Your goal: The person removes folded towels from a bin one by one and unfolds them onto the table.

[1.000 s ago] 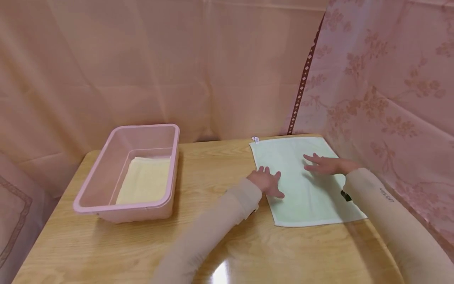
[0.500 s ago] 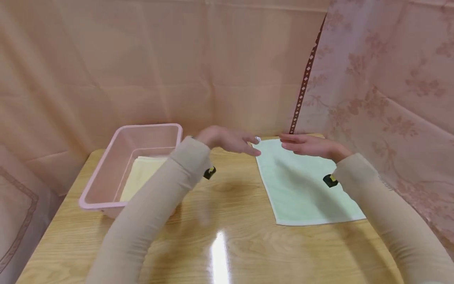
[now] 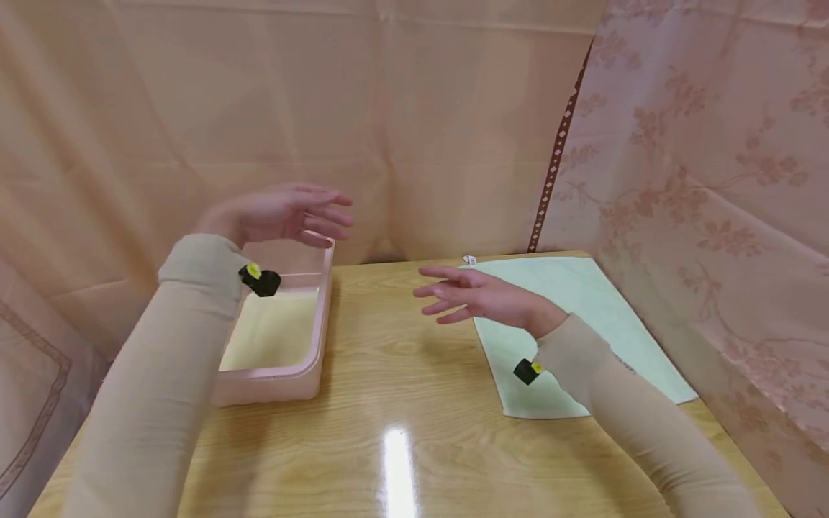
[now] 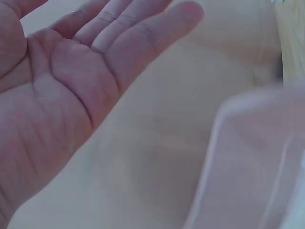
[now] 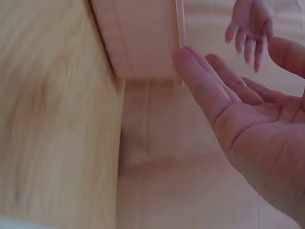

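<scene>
My left hand [image 3: 285,214] is raised above the far part of the pink plastic basin [image 3: 320,324], fingers loosely extended and holding nothing. In the left wrist view its bare palm [image 4: 57,90] shows, with the basin's rim to the right. A folded pale yellow towel [image 3: 275,331] lies inside the basin, partly hidden by my left sleeve. My right hand [image 3: 486,296] hovers over the left edge of a light green towel [image 3: 550,280], its fingers extended leftward and nothing in them. That towel is spread flat on the table, with a white tag at its far left corner.
The wooden table [image 3: 388,374] runs between basin and green towel, with a bright reflection near its front. A peach curtain [image 3: 440,129] hangs behind the table, and a floral pink curtain [image 3: 725,180] stands along the right side.
Both hands have lifted off the green towel area and swung left. The left hand has come over the basin; the right hand has followed to the green towel's left edge. The towels stay put.
</scene>
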